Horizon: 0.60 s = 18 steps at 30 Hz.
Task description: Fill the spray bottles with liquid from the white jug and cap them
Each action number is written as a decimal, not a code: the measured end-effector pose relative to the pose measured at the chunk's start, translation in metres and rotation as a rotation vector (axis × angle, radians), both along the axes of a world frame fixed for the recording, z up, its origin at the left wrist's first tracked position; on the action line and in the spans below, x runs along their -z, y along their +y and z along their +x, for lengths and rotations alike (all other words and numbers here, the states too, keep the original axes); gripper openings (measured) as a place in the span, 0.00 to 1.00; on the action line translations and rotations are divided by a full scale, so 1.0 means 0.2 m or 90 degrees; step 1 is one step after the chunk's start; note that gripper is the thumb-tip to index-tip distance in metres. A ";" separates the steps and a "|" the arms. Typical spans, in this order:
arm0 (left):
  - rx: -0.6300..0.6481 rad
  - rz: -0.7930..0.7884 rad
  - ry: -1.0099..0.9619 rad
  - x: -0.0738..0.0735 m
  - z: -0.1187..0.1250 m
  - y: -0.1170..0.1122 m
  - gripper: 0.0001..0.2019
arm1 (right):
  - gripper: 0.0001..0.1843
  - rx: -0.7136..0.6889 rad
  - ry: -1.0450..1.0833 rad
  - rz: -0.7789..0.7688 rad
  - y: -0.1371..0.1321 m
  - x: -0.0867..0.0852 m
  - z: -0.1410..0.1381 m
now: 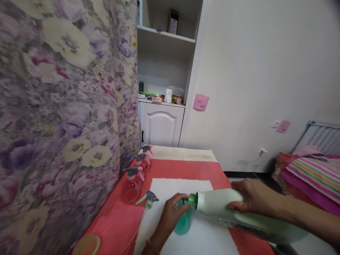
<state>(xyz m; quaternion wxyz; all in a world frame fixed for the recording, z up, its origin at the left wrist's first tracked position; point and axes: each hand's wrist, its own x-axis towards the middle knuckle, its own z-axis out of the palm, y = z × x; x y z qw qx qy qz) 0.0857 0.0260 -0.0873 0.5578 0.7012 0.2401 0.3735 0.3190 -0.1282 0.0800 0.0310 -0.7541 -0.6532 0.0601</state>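
Note:
My left hand is wrapped round a small teal spray bottle standing without its sprayer on a white cloth. My right hand grips a large pale green jug, tipped on its side so that its green neck meets the small bottle's mouth. A loose grey and green trigger sprayer with its dip tube lies on the cloth just left of my left hand.
Three pink spray bottles stand in a row along the floral curtain on the red table cover. An orange lid lies at the near left. A white cupboard and striped fabrics lie beyond.

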 end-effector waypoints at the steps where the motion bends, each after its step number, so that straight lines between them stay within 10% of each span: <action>1: 0.000 0.000 0.005 0.00 0.00 0.00 0.12 | 0.22 -0.004 0.002 -0.010 0.00 -0.01 -0.01; 18: 0.002 -0.012 -0.010 -0.01 -0.01 -0.01 0.12 | 0.21 -0.001 0.000 -0.048 0.01 -0.08 -0.05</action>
